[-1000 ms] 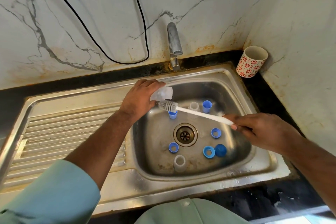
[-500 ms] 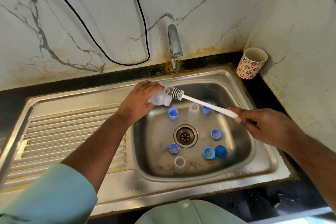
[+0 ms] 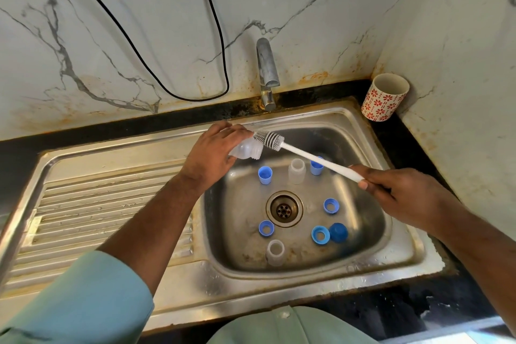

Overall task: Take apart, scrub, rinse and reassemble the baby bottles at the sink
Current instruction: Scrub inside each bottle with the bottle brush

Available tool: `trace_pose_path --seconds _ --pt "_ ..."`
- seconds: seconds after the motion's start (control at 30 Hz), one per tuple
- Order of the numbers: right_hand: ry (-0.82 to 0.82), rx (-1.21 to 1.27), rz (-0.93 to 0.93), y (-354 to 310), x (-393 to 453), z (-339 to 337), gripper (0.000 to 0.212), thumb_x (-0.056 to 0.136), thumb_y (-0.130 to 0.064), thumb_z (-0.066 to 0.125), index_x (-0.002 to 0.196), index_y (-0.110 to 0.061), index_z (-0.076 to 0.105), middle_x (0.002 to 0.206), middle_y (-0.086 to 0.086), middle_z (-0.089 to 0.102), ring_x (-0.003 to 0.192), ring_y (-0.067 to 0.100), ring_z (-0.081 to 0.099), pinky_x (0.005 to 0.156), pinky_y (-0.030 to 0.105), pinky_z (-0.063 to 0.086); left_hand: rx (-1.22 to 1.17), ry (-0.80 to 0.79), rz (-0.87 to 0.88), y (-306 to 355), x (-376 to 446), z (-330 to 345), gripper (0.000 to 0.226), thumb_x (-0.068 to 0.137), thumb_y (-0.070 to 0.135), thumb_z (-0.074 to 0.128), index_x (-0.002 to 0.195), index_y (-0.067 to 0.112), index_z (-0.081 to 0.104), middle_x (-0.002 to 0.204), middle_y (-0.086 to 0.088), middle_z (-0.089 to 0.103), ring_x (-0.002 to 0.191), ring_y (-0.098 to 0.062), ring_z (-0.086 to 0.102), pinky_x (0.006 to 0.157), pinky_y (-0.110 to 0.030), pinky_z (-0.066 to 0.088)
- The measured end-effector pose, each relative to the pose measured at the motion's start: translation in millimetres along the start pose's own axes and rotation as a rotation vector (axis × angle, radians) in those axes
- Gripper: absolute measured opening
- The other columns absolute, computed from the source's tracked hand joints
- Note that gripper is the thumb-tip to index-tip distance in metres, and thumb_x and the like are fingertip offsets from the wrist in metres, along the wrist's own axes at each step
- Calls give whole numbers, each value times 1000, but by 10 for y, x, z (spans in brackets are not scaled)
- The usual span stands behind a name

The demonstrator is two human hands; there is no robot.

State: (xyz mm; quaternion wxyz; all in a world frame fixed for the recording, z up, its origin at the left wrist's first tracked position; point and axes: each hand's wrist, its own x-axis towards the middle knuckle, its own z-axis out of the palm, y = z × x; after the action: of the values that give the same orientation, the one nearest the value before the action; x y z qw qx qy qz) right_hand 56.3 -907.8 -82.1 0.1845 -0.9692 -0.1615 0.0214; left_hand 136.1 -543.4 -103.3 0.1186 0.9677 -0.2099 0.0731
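Left hand [image 3: 215, 153] closed around a clear bottle body [image 3: 245, 151], held tilted over the far left edge of the basin with its threaded mouth toward the right. Right hand [image 3: 402, 193] closed on the near end of a white bottle brush [image 3: 307, 155]; the bristle head lies against the outside of the bottle's neck, at the left fingertips, not inside the mouth. The handle slopes down to the right, across the far part of the basin.

Steel sink [image 3: 413, 257], basin at right and ribbed draining board at left. The basin holds loose bottle parts around the drain [image 3: 284, 209]. Clear bottle bodies, two: one upright far of the drain [image 3: 296, 171], one near the front wall [image 3: 276, 252]. Blue cups standing upright, two: one far left [image 3: 265, 175], one far right, partly behind the brush handle [image 3: 316, 167]. Blue collar rings, three: left of the drain [image 3: 266, 228], right of it [image 3: 331, 206], and near right [image 3: 320, 235]. One blue domed cap [image 3: 338, 232] touches the near-right ring.

Both forearms reach in from the near edge, the left in a pale green sleeve [image 3: 83, 299]. A tap [image 3: 267, 70] stands behind the basin; a red-patterned mug [image 3: 384, 98] stands at the far right corner, its contents not visible.
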Motion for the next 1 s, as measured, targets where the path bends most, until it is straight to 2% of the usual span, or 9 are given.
trace_pose_path --seconds 0.17,0.33,0.47,0.57,0.67,0.73,0.83,0.93,1.0 --pt "-98 -100 -190 -44 -84 -25 44 93 -48 40 129 -32 60 60 -20 48 41 -4 35 39 8 26 7 63 -158 -11 50 -30 71 77 11 78 142 18 49 140 -4 54 128 -28 44 110 -41 37" --pt "101 -23 -111 15 41 -105 41 99 -46 41 135 -30 52 56 -15 50 39 0 38 37 15 31 -8 3 -141 -15 73 -62 70 79 13 76 143 20 48 142 -3 53 128 -27 42 110 -38 34" --pt "26 -121 -126 -64 58 -6 52 93 -51 32 134 -30 57 60 -9 56 44 5 44 38 24 42 -49 0 -153 -15 78 -25 70 80 17 77 143 23 48 142 -1 53 129 -25 41 109 -36 34" --pt "-14 -194 -124 -15 15 -25 50 93 -49 35 137 -34 53 62 -16 50 44 0 36 42 12 26 -112 3 -225 -53 20 18 73 78 24 78 144 25 46 141 0 54 128 -24 43 109 -37 35" --pt "-80 -279 -148 -3 3 -43 52 95 -42 50 142 -39 29 68 -19 43 46 -3 32 47 10 20 -303 56 -367 -41 -51 14 76 76 28 81 144 24 48 136 -1 56 122 -23 49 105 -38 41" --pt "19 -128 -97 -17 -8 -2 49 92 -32 59 140 -31 47 60 -18 41 42 -2 30 42 12 24 -399 54 -425 42 -78 11 68 76 30 81 138 23 53 128 0 60 116 -21 55 100 -36 46" --pt "122 -13 -62 -174 2 80 45 94 -40 40 128 -21 64 58 -17 42 41 -1 35 40 12 27 -557 109 -543 241 -146 92 48 80 35 75 123 26 60 111 5 64 98 -14 61 83 -30 51" --pt "37 -35 -32 -340 -18 286 42 96 -38 45 136 -31 54 64 -13 51 44 0 40 43 12 28 -641 178 -608 383 -213 190 29 81 41 71 107 33 59 102 14 62 91 -6 60 75 -24 49" --pt "42 -12 -8 -310 -97 394 47 93 -29 57 139 -33 49 63 -12 49 43 4 41 40 14 29 -714 250 -651 399 -269 198 38 74 51 67 106 31 64 100 13 66 91 -8 63 76 -28 54"
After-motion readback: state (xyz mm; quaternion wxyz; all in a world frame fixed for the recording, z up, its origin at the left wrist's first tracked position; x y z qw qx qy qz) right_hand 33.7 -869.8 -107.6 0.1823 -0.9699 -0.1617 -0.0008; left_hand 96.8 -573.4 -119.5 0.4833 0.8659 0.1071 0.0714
